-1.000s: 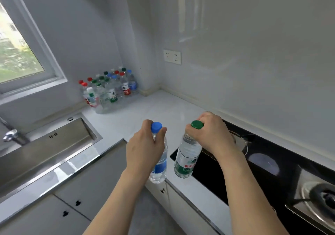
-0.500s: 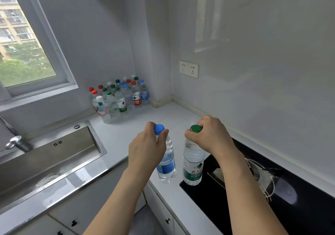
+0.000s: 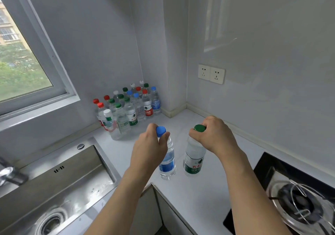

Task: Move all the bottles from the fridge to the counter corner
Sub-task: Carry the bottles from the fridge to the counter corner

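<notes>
The left hand [image 3: 150, 149] holds a blue-capped water bottle [image 3: 167, 160] by its neck, the grip closed around it just below the cap, with thumb and fingers wrapped on either side. The right hand [image 3: 213, 136] holds a green-capped water bottle [image 3: 194, 159] the same way, its grip closed around the neck and partly over the cap. Both bottles hang upright and side by side, near each other but not touching, over the white table [image 3: 190, 189]. Whether their bases touch the table cannot be told.

Taking the sink [image 3: 59, 185] as the landmark: the two held bottles are to the right of the sink, past its right rim and slightly nearer the wall. A cluster of bottles [image 3: 126, 107] stands farther back and to the right of the sink, tucked in the corner where the window wall meets a protruding column. They stand upright, packed close, with red, green, blue and white caps; several carry red or green labels. The faucet [image 3: 10, 174] sits at the left edge of the sink. A window [image 3: 23, 71] is above the sink on the back wall. A double wall socket [image 3: 211, 73] is on the wall well to the right of the sink, above the held bottles. A black gas stove [image 3: 297, 205] with a burner lies farthest right of the sink, set into the table.
</notes>
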Demonstrator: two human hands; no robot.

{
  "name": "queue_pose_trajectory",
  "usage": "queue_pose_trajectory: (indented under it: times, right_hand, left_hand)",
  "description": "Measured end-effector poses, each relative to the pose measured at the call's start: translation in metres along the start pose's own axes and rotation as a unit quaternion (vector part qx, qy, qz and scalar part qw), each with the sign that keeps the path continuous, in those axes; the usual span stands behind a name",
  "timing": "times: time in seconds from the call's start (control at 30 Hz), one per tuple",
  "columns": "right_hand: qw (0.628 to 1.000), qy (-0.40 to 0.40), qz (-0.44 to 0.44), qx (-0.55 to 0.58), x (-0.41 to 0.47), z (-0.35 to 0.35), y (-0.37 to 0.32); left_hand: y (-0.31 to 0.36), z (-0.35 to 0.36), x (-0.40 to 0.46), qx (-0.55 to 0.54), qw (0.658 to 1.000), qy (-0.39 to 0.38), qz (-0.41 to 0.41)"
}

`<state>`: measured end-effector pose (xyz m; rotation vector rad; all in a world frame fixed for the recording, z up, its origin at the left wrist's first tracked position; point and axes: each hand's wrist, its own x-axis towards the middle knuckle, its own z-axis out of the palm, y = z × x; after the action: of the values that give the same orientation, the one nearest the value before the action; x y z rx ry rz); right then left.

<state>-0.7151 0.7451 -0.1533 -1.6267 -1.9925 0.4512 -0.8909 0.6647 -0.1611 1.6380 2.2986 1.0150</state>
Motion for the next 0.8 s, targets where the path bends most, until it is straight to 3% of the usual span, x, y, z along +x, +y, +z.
queue_pose_trajectory:
  times: [0.33,0.8]
  right_hand:
    - [0.999,-0.017,0.025,-0.017,0.069,0.076,-0.062]
    - [0.996,-0.089,0.005,-0.001,0.221,0.165,-0.06]
  left_hand:
    - [-0.082,-0.013,0.087,-0.04,0.999,-0.019,-0.006]
    - [-0.132,0.053,0.231,-0.009,0.998,-0.045,-0.043]
